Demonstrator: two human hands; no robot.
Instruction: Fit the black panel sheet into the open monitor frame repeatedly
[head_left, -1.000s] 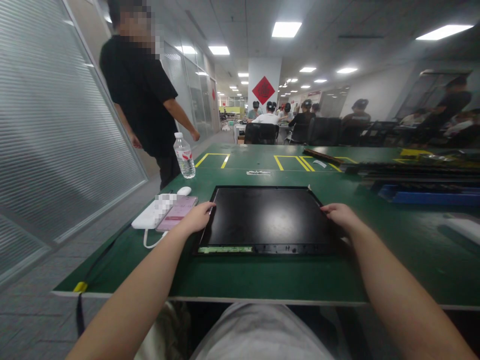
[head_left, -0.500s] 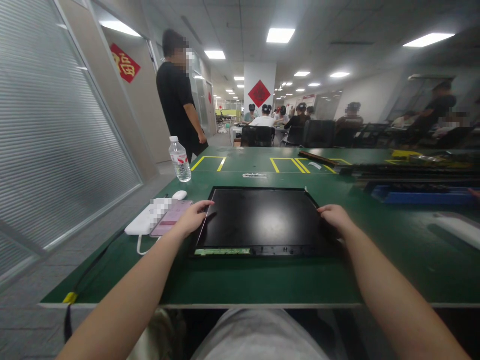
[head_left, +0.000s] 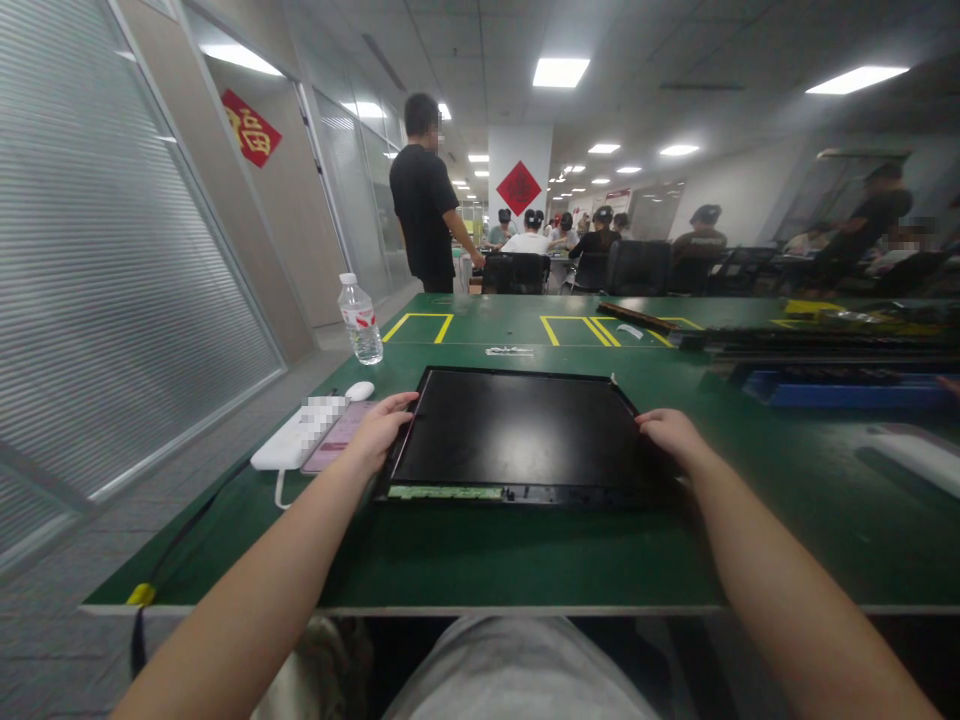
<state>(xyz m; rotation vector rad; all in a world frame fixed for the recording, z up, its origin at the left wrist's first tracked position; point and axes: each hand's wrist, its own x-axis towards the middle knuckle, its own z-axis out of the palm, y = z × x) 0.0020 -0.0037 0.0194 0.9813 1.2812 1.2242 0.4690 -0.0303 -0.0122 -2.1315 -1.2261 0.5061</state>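
Note:
A black display panel (head_left: 517, 430) in a thin dark frame lies face up in front of me, a green circuit strip (head_left: 446, 493) along its near edge. My left hand (head_left: 384, 430) grips the panel's left edge, thumb on top and the other fingers partly hidden below. At the opposite edge my right hand (head_left: 670, 434) pinches the frame, its lower fingers in shadow. The near edge seems slightly raised above the green table (head_left: 510, 560), with shadow beneath.
Left of the panel are a white power bank (head_left: 289, 445) with a cable, a phone (head_left: 337, 440), a white mouse (head_left: 361, 391) and a water bottle (head_left: 362, 322). Dark strips (head_left: 810, 345) and a blue piece (head_left: 847, 388) lie right. A person (head_left: 424, 200) stands beyond the table.
The panel has shifted slightly upward in view between my hands, and its near edge sits higher. My left thumb has moved toward the rim. The standing person has walked farther away and rightward.

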